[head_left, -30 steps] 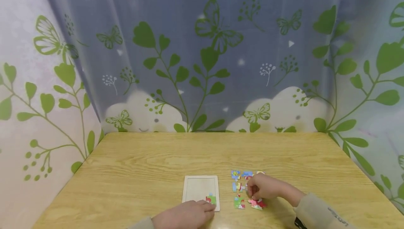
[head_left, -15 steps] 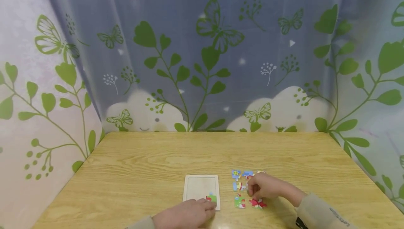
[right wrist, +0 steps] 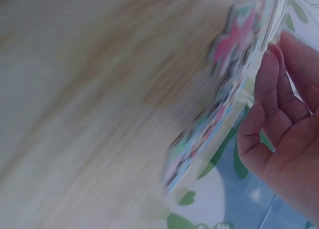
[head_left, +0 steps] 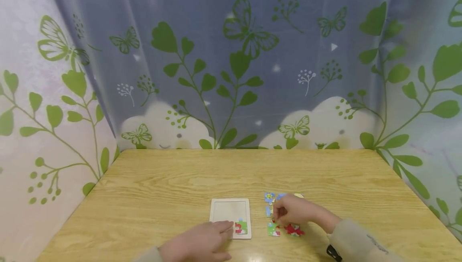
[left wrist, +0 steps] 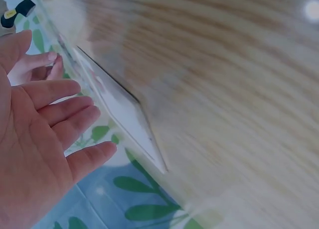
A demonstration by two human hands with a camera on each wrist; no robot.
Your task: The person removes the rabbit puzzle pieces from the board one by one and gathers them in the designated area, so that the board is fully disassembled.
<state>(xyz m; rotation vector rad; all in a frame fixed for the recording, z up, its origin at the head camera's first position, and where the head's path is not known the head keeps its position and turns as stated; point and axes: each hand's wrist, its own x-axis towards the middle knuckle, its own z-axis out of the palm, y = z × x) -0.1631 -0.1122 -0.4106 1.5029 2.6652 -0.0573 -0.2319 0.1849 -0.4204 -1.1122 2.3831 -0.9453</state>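
A light wooden puzzle tray (head_left: 230,210) lies near the front of the table, with a green and red jigsaw piece (head_left: 241,226) in its lower right corner. My left hand (head_left: 196,241), fingers extended, is over the tray's lower left edge and holds nothing. My right hand (head_left: 294,210) is over the loose pieces to the right, thumb and forefinger brought close together. The right wrist view shows that hand (right wrist: 289,114) with curled fingers; whether a piece is between the fingertips cannot be made out. A green piece (head_left: 273,229) lies below its fingertips.
Several other jigsaw pieces lie around the right hand: a red one (head_left: 294,230), a blue one with a yellow flower (head_left: 269,196) and a yellow one (head_left: 298,195). The wooden table (head_left: 173,185) reaches back to a printed curtain (head_left: 202,65).
My left hand has moved left, off the jigsaw piece in the tray, uncovering more of it. My right hand has shifted slightly left over the loose pieces.
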